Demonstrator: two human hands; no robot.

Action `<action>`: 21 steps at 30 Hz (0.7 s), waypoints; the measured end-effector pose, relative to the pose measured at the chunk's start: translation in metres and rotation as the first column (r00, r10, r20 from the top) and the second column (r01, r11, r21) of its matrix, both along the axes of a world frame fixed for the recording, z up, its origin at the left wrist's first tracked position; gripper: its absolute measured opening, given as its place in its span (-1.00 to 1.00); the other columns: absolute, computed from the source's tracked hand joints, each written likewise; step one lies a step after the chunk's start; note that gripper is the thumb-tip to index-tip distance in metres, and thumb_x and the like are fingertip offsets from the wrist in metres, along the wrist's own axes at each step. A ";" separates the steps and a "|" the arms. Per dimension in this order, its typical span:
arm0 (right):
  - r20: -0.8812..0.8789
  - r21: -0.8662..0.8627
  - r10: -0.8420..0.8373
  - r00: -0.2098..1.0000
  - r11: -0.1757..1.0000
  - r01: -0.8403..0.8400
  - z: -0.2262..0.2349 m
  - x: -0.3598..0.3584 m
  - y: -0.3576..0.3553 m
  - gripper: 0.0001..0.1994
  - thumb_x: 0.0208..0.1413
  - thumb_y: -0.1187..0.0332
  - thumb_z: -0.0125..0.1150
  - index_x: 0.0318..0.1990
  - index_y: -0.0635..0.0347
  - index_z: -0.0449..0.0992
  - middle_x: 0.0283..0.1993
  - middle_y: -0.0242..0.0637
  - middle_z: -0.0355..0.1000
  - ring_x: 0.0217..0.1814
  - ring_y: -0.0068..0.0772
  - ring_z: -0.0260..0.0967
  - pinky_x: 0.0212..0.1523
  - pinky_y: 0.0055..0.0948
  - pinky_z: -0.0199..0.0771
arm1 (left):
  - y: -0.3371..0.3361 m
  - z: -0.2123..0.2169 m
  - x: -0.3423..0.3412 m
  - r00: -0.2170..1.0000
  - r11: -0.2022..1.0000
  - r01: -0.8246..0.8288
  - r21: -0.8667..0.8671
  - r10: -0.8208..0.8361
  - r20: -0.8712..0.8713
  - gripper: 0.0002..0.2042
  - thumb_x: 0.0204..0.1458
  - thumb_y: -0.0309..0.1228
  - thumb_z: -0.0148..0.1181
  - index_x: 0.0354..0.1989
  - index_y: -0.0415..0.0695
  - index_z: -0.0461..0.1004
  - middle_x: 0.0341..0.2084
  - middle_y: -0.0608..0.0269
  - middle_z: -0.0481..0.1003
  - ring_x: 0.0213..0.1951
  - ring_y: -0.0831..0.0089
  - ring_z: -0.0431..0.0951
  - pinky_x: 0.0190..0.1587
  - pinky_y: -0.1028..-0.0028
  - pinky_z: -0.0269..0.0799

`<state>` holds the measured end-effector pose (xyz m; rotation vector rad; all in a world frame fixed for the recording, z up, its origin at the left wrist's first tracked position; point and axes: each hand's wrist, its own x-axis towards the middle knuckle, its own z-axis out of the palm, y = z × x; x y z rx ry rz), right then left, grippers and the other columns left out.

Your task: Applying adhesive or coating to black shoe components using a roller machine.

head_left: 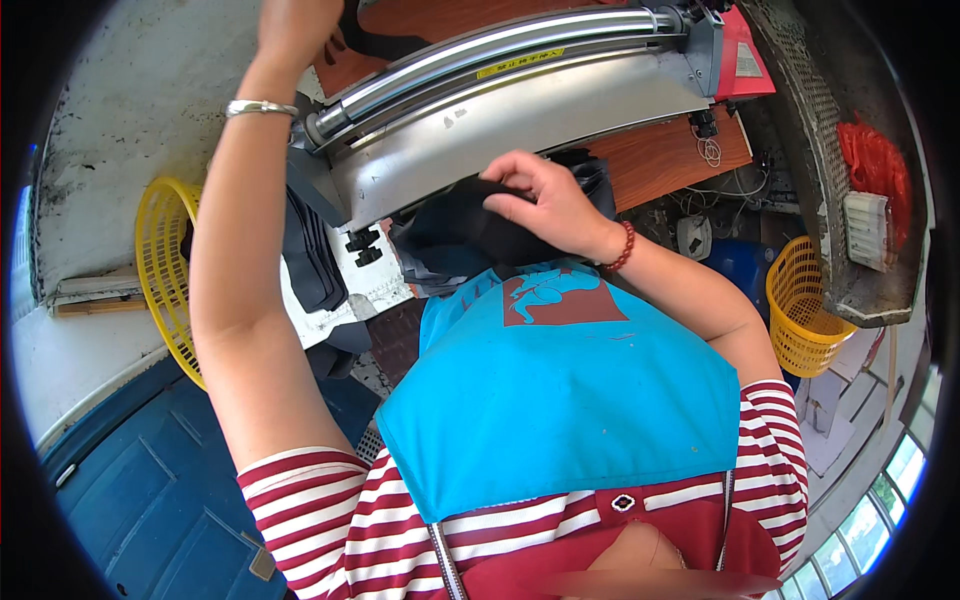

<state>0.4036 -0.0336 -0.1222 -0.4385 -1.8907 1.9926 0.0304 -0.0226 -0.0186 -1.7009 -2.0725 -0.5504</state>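
Observation:
My right hand (pixel 545 200) is in front of the metal plate, thumb and fingers closed on the edge of a black piece of sheet material (pixel 500 225). More dark pieces are heaped around it, just above my apron. My left hand (pixel 298 35) reaches far forward past the left end of the roller machine (pixel 500 70). The top edge cuts it off and its fingers are mostly hidden. Right beside it, a dark curved piece (pixel 385 45) lies on the reddish wooden board behind the roller.
Stacked dark strips (pixel 315 265) lie left of the machine, near black knobs (pixel 364 246). One yellow basket (pixel 165 250) stands at the left, another yellow basket (pixel 800 310) at the right. A wooden tabletop (pixel 665 165) with a cable extends right. A blue cabinet (pixel 160 480) is lower left.

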 end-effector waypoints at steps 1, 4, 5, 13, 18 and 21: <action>0.053 -0.067 -0.006 0.999 0.998 0.009 0.006 0.002 0.012 -0.69 0.21 0.46 0.33 0.07 0.31 0.46 -0.23 -0.32 0.60 -0.16 -0.68 0.50 -0.15 -0.61 0.50 | -0.001 -0.024 0.012 0.975 0.997 0.064 -0.034 -0.056 0.215 -0.74 0.06 -0.56 0.08 -0.16 -0.12 0.68 -0.21 -0.11 0.62 -0.11 -0.08 0.60 0.02 0.17 0.51; 0.222 -0.172 -0.122 0.967 0.972 0.162 0.012 -0.004 0.029 -0.68 0.24 0.45 0.29 0.10 0.30 0.43 -0.26 -0.27 0.60 -0.23 -0.66 0.48 -0.19 -0.58 0.49 | -0.002 -0.064 0.037 0.904 0.936 0.171 -0.309 -0.025 0.426 -0.79 0.00 -0.38 0.16 -0.39 -0.19 0.70 -0.36 -0.09 0.65 -0.27 -0.06 0.62 -0.11 0.16 0.54; 0.199 -0.179 -0.104 0.975 0.974 0.140 0.011 -0.009 0.034 -0.68 0.24 0.45 0.29 0.10 0.30 0.43 -0.26 -0.27 0.60 -0.23 -0.66 0.48 -0.19 -0.58 0.49 | -0.001 -0.068 0.041 0.830 0.812 0.135 -0.568 0.220 0.513 -0.72 0.06 -0.31 0.14 -0.41 -0.30 0.65 -0.50 -0.04 0.61 -0.38 0.23 0.60 -0.18 0.27 0.48; 0.314 0.218 -0.172 0.934 0.970 0.106 0.005 -0.047 0.063 -0.79 0.16 0.34 0.36 -0.11 0.22 0.57 -0.20 -0.19 0.61 -0.20 -0.31 0.56 -0.09 -0.34 0.56 | 0.006 -0.065 0.049 0.622 0.754 0.173 -0.634 0.416 0.664 -0.62 0.17 -0.13 0.11 -0.27 -0.23 0.68 -0.41 0.10 0.64 -0.39 0.41 0.59 -0.19 0.39 0.47; 0.222 0.724 -0.329 0.918 0.686 0.071 0.015 -0.021 0.062 -0.76 0.15 0.37 0.37 -0.07 0.17 0.52 -0.29 -0.35 0.53 -0.40 -0.40 0.49 -0.33 -0.41 0.49 | 0.021 -0.090 0.029 0.489 0.795 0.091 -0.599 0.489 0.723 -0.79 0.11 -0.25 0.29 -0.24 -0.13 0.66 -0.36 0.25 0.62 -0.33 0.46 0.59 -0.25 0.43 0.50; -0.027 0.925 -0.390 0.921 0.340 0.171 0.011 -0.004 0.044 -0.77 0.07 0.35 0.42 -0.15 0.10 0.54 -0.35 -0.36 0.45 -0.41 -0.26 0.50 -0.43 -0.34 0.48 | 0.024 -0.085 0.007 0.383 0.913 -0.051 -0.404 0.391 0.837 -0.85 0.13 -0.26 0.29 -0.24 -0.04 0.65 -0.34 0.33 0.60 -0.29 0.46 0.58 -0.29 0.36 0.52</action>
